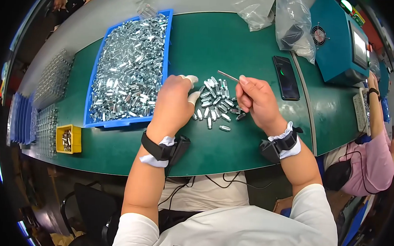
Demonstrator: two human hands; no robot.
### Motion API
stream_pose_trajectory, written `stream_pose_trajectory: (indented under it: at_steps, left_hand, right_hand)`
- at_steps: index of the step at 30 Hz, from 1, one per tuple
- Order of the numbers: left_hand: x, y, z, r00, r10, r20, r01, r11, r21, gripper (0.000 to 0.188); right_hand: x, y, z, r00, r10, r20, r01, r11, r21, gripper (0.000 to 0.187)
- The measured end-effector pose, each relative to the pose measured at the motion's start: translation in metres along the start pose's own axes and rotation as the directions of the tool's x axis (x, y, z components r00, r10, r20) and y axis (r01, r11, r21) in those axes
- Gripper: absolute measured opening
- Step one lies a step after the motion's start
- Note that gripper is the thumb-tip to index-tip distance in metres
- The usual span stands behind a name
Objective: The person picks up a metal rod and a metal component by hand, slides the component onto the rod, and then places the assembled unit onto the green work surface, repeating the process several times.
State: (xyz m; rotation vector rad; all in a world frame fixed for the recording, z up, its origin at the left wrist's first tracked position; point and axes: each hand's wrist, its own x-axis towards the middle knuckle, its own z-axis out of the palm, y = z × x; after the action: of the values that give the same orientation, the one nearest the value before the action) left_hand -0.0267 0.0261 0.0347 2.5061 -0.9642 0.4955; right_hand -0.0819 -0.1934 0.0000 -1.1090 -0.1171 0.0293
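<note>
- Metal pin (228,76) sits pinched in my right hand (256,99), poking out over the small pile of silver parts (215,104) on the green mat (218,40).
- My left hand (173,102) rests curled beside that pile; can't tell if it's holding anything.
- Blue tray (167,42) heaped with the same parts sits just left.
- Black phone (286,77) lies right of my hand, plastic bags (293,21) behind it.

Clear plastic bags (293,26) at table's far edge, dark phone screen (286,77) lying flat, pale machine screen (359,47) far right
</note>
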Motion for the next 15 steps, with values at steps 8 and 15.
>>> stream_pose_trajectory:
  at_steps: [8, 15]
  left_hand:
    - [-0.002, 0.005, 0.019, 0.987, 0.021, 0.160, -0.031, 0.998, 0.059, 0.028]
    - [-0.001, 0.016, 0.008, 0.954, -0.251, 0.163, 0.298, 0.755, -0.583, 0.018]
  right_hand:
    - [-0.015, 0.005, -0.004, 0.999, 0.022, -0.032, -0.025, 0.997, -0.074, 0.039]
    - [-0.026, 0.010, -0.009, 1.000, 0.018, -0.011, -0.019, 0.986, -0.164, 0.039]
